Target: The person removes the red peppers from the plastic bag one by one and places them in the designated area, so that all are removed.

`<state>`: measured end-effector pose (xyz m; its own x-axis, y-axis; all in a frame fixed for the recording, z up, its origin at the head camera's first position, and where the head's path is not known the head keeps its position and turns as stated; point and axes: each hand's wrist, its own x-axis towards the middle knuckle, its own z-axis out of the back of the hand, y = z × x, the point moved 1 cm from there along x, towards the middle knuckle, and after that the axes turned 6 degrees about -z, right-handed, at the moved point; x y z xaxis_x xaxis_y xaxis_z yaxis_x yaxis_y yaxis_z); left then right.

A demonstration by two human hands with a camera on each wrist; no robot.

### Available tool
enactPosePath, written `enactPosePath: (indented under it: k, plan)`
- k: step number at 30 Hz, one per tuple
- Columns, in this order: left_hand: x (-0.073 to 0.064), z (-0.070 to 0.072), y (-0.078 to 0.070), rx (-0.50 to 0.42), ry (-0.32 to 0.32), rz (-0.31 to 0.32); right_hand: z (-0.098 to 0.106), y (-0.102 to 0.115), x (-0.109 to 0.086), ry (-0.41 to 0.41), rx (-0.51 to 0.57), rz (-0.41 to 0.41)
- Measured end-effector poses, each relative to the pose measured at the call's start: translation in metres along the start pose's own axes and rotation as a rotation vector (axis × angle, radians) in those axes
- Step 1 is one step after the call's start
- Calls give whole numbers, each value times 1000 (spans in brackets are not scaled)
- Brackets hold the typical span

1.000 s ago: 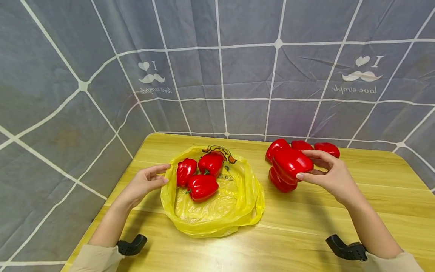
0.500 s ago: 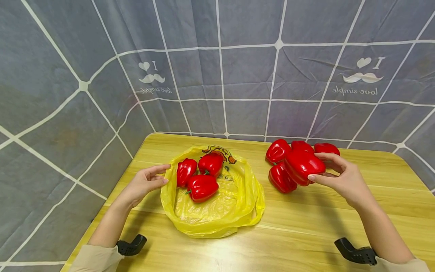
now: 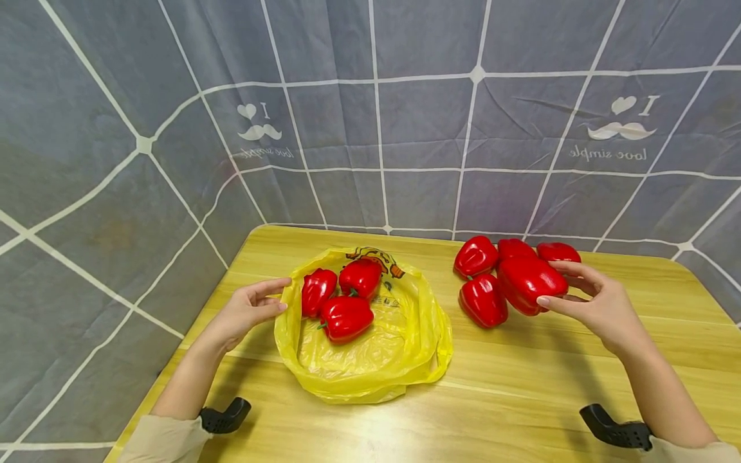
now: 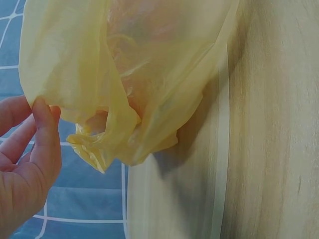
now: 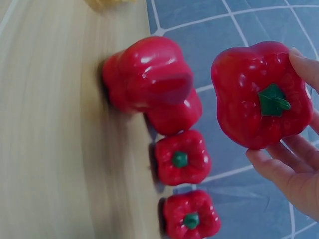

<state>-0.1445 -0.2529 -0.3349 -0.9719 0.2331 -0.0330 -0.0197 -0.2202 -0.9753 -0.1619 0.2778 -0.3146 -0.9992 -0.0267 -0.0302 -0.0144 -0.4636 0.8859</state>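
My left hand (image 3: 246, 315) pinches the left rim of a yellow plastic bag (image 3: 370, 391); in the left wrist view, thumb and fingers meet on its edge. Inside the bag lie three red bell peppers, the nearest one (image 3: 346, 319) showing a green stem. On the right, my right hand (image 3: 599, 307) grips another red bell pepper (image 3: 529, 285) between thumb and fingers. The right wrist view shows that held pepper (image 5: 239, 99) lifted off the table, its green stem toward the camera.
Several more red bell peppers lie on the wooden table (image 3: 509, 411) at the right, such as the front one (image 3: 483, 301) and the far right one (image 3: 558, 252). A grey curtain (image 3: 417, 128) with white lines hangs behind the table and along its left side.
My right hand has moved to the right with the held bell pepper, uncovering more of the peppers beside it. The left hand and the bag have stayed in place.
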Motion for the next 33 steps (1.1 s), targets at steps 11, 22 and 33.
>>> enactPosePath:
  k: [11,22,33]
  plan:
    - [1,-1,3,-7,-1,-11,10,-27,1,-33,-21,-40]
    - [-1,-1,5,-11,2,-8,5,-53,-2,-35,-26,-81]
    - [3,-3,5,-20,-3,10,-8,-73,4,-33,-101,-148]
